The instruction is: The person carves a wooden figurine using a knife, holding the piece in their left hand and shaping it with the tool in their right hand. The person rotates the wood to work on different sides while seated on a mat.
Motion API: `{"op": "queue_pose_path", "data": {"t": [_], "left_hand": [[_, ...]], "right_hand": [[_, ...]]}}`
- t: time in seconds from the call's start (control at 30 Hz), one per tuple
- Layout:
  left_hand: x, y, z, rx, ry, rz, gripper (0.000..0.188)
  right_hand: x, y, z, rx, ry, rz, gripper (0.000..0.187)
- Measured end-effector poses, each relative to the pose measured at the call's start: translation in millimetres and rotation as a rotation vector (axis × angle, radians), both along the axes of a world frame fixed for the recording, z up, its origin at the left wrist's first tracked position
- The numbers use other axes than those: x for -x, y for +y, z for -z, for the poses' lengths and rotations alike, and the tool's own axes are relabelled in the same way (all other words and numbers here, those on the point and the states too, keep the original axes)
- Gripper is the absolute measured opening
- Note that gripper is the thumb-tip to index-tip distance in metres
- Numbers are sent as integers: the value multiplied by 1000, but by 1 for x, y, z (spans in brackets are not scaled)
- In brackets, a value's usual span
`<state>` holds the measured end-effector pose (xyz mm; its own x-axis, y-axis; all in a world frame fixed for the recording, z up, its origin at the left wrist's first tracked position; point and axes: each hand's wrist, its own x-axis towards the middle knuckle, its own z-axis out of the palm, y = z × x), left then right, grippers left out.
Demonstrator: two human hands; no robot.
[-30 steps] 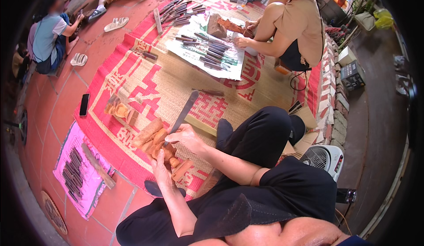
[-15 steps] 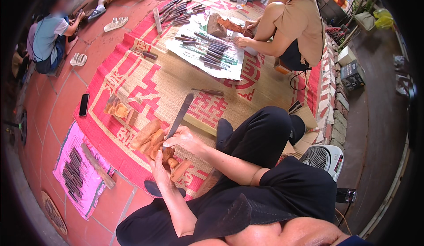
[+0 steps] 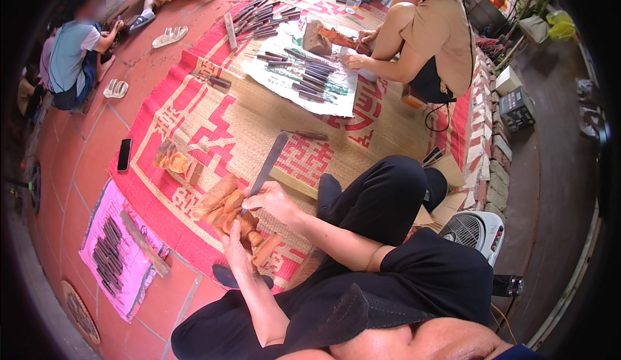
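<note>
Woven straw matting (image 3: 255, 115) with red patterning spreads over red floor tiles (image 3: 142, 67) in the head view, and we read the clock from the carving in our hands, twelve toward the top. Our left hand (image 3: 238, 251) grasps the near side of that brown wooden carving (image 3: 220, 206), at about six o'clock, fingers pressed to the wood; we cannot tell whether the piece touches the mat beneath. Our right hand (image 3: 274, 203) is clenched round a long flat grey tool (image 3: 268, 164) near its lower end, which meets the carving, while the far end points to about one o'clock.

At ten to eleven o'clock we see a smaller carving (image 3: 174, 161), and farther out toward ten, a black phone (image 3: 125, 155). Between eight and nine lies a pink cloth (image 3: 137, 277) bearing a row of dark tools (image 3: 108, 260) and a wooden stick (image 3: 143, 242). Another slim tool (image 3: 309, 135) lies between one and two. Around one o'clock, well apart from us, a white sheet (image 3: 345, 101) carries dark-handled tools (image 3: 315, 75); just beside it crouches a co-worker (image 3: 443, 46) in a tan shirt, hands at a reddish wooden piece (image 3: 341, 38). Near three stands a fan (image 3: 462, 232).
</note>
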<state>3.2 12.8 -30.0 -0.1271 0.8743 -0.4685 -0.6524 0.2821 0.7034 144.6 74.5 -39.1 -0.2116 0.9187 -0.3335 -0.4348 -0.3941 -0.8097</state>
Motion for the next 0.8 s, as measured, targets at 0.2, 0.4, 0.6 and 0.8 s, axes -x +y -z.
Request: {"op": "queue_pose_path", "data": {"t": [0.2, 0.4, 0.6, 0.8], "left_hand": [[-3, 1, 2, -79, 39, -22, 64], [-5, 1, 1, -62, 48, -10, 63], [0, 1, -1, -47, 51, 11, 65], [-11, 4, -16, -16, 30, -14, 71]], "right_hand": [[0, -1, -13, -1, -10, -23, 13], [-1, 1, 9, 3, 28, 13, 19], [2, -4, -4, -52, 9, -51, 19], [-4, 3, 9, -8, -44, 24, 22]]}}
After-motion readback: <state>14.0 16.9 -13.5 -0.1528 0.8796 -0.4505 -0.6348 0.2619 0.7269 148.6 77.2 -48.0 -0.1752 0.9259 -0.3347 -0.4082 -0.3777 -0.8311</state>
